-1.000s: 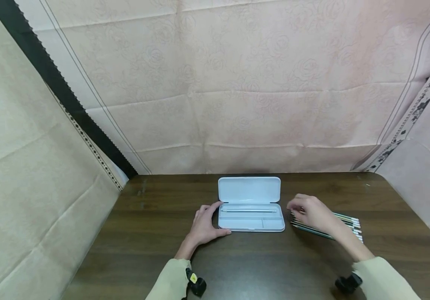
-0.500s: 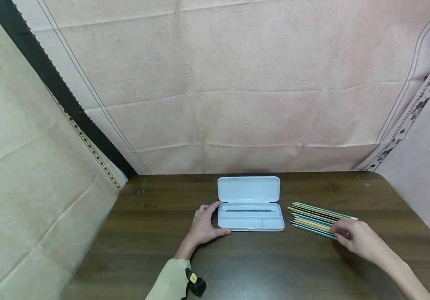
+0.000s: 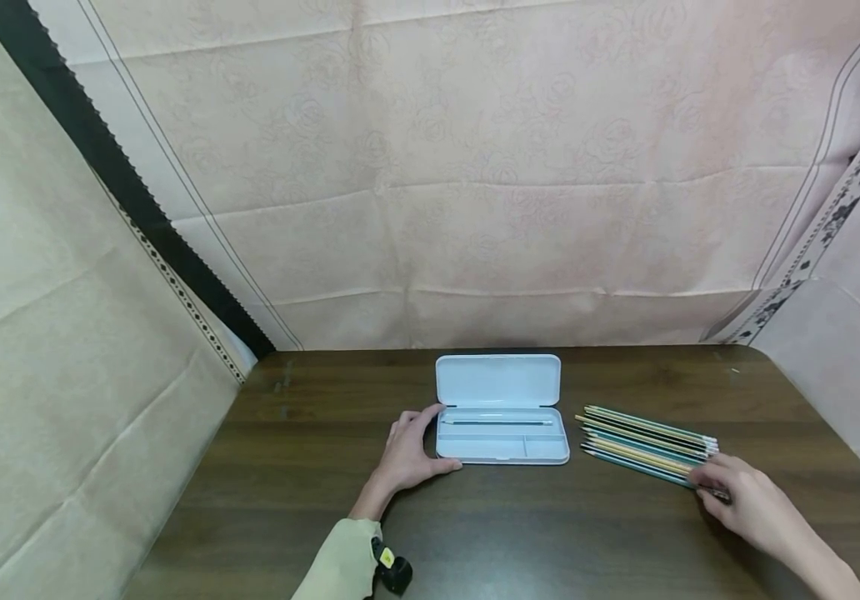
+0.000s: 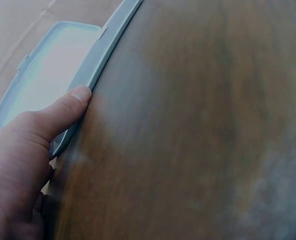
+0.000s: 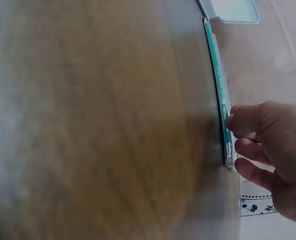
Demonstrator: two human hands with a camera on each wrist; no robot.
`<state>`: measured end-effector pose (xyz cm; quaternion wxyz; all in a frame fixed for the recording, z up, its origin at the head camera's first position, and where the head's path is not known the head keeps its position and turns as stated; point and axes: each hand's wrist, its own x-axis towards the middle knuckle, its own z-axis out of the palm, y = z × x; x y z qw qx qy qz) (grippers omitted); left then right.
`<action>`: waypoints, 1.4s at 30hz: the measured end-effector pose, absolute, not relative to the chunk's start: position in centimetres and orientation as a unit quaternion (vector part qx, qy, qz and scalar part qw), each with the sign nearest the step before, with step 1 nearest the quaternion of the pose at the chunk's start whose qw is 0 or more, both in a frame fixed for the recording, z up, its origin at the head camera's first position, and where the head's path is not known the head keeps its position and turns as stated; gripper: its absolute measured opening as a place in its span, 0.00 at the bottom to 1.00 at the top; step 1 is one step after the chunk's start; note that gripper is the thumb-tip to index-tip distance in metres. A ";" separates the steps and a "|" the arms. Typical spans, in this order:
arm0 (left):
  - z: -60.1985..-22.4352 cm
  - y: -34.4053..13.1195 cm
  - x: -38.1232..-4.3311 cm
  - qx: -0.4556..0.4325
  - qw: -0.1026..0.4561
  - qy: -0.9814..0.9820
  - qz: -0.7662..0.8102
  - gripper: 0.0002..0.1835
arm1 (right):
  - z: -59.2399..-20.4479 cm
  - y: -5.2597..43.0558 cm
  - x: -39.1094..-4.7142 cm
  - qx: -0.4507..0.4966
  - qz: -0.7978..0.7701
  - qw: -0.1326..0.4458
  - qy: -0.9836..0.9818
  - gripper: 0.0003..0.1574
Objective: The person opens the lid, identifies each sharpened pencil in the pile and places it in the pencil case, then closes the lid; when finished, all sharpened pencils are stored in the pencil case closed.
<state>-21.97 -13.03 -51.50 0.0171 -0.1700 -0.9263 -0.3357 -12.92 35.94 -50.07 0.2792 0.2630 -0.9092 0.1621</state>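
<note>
A light blue pencil case (image 3: 502, 450) lies open on the table, its lid (image 3: 498, 379) tipped back. My left hand (image 3: 409, 454) grips the case's left end, thumb on the front edge and index finger near the hinge. In the left wrist view the thumb (image 4: 70, 107) presses on the case's rim. To the right of the case, several pencils (image 3: 632, 440) lie side by side, points toward it, in green, yellow and dark colours. My right hand (image 3: 748, 500) pinches the nearest green pencil (image 5: 218, 80) close to its back end; other fingers are curled beside it.
The brown wooden table (image 3: 490, 533) runs back to a pale patterned cloth (image 3: 512, 208). More cloth hangs along the left and right sides. A long narrow slot and smaller compartments show inside the case.
My right hand has moved right and toward me, from the pencils' pointed ends to their back ends, uncovering the row. The left hand and case have stayed put.
</note>
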 end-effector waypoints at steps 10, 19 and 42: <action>-51.4 -13.0 -21.9 -0.172 0.016 -0.925 -0.337 0.49 | -50.6 36.5 -12.8 0.252 0.156 0.284 -0.912 0.28; -51.3 -13.0 -21.8 -0.172 0.013 -0.923 -0.343 0.49 | -50.4 36.6 -13.1 0.288 0.171 0.275 -0.901 0.20; -51.4 -13.0 -21.8 -0.167 0.014 -0.924 -0.343 0.49 | -50.6 36.2 -13.3 0.298 0.199 0.267 -0.895 0.27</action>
